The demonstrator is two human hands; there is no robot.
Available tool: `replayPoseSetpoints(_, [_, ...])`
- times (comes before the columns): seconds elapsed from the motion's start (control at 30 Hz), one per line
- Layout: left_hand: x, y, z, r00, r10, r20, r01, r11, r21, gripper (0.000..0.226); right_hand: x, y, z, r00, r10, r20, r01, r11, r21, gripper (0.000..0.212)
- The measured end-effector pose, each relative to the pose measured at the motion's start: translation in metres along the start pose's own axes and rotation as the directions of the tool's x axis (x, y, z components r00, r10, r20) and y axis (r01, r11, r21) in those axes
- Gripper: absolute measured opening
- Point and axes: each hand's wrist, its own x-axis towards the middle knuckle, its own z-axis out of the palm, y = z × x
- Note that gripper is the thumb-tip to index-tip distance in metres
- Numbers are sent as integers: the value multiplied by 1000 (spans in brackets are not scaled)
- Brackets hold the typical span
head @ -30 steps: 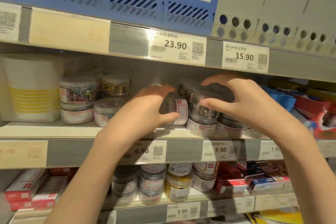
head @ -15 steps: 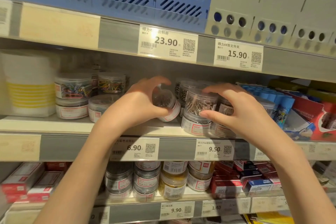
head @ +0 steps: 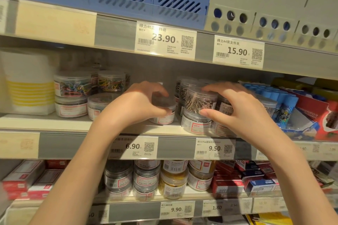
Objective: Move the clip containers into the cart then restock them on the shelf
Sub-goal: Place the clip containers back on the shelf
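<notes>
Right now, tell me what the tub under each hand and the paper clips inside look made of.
Left hand tub: clear glossy plastic, seemingly; contents show through. Right hand tub: same clear plastic. Its clips: thin shiny wire, probably plated metal, rosy-silver.

Bare shelf (head: 45,121) lies open in front of the coloured-clip tubs (head: 73,95), and a narrow gap runs between the left hand's tub (head: 163,113) and the stacked tubs (head: 199,111) under the right hand (head: 243,115), while glue sticks (head: 285,104) crowd the right side.
</notes>
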Motion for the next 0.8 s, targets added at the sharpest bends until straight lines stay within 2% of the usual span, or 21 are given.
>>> replayPoseSetpoints(0.17, [-7, -3, -2, 998, 52, 27, -52, 998, -31, 21, -1, -1, -2, 1000, -15, 5, 15, 1000, -17, 85])
replayPoseSetpoints(0.43, [-11, 1, 2, 993, 114, 34, -110, 990, -87, 23, -3, 2, 0, 1000, -18, 4, 18, 1000, -12, 88])
replayPoseSetpoints(0.63, [-15, 3, 5, 990, 136, 27, -134, 987, -90, 31, -1, 4, 1, 999, -46, -28, 48, 997, 64, 82])
replayPoseSetpoints(0.8, [-19, 3, 7, 987, 157, 14, -156, 985, -80, 27, -2, 2, 1, 997, -54, -60, 58, 995, 79, 83])
